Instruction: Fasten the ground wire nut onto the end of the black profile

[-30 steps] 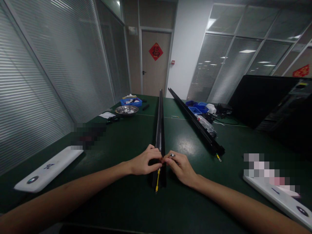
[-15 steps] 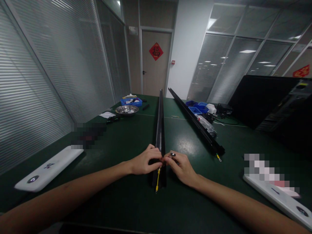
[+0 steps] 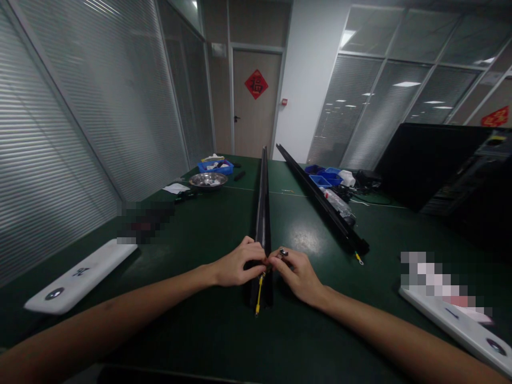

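A long black rail (image 3: 262,213) lies lengthwise on the green table (image 3: 208,234), its near end in front of me. Over that near end, my left hand (image 3: 241,262) is closed, thumb and fingers pinched together. My right hand (image 3: 296,272) meets it from the other side, also pinched, with a small shiny metal piece at its curled fingers. Whatever lies between the fingertips is too small to make out. A yellow wire (image 3: 259,296) with a ring terminal hangs from just below the fingertips towards the rail's near end.
A second black rail (image 3: 324,205) with a yellow-green wire lies to the right. Beyond it are blue bins (image 3: 320,180) and a plastic bottle (image 3: 338,201). A metal bowl (image 3: 208,181) and blue tray (image 3: 216,167) stand back left. White devices (image 3: 82,277) flank my arms.
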Tool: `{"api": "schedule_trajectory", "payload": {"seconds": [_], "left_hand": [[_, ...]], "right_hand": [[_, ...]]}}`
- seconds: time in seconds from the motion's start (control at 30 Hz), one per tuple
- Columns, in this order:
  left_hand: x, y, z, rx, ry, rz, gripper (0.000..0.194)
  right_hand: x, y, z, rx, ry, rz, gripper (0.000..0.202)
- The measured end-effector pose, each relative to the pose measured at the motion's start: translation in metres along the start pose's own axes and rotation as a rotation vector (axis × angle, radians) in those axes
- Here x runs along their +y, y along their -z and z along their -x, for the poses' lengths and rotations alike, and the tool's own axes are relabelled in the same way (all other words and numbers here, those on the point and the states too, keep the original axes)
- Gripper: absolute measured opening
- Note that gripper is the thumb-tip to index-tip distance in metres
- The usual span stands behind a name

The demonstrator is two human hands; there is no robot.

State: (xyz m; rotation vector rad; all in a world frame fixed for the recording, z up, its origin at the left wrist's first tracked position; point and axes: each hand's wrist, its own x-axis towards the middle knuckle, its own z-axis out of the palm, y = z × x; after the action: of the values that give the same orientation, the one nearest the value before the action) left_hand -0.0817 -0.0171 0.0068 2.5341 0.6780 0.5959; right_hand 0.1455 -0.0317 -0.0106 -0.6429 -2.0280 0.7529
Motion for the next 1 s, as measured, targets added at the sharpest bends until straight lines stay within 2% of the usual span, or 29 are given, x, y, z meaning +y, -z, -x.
{"api": "schedule_trajectory", "payload": {"seconds": [0.37, 0.73, 1.0], "left_hand": [[-0.0003, 0.0000, -0.0003, -0.003, -0.002, 0.011, 0.018], [-0.0005, 0.0002, -0.0007, -0.005, 0.001, 0.009, 0.017], [-0.0020, 0.0001, 0.0000, -0.002, -0.004, 0.006, 0.018]], "right_hand": [[-0.0044, 0.0018, -0.0004, -0.029, 0.033, -0.015, 0.036], [-0.0018, 0.0003, -0.0002, -0.011, 0.016, -0.010, 0.029], [0.0013, 0.0008, -0.0004, -0.034, 0.038, -0.065, 0.038]]}}
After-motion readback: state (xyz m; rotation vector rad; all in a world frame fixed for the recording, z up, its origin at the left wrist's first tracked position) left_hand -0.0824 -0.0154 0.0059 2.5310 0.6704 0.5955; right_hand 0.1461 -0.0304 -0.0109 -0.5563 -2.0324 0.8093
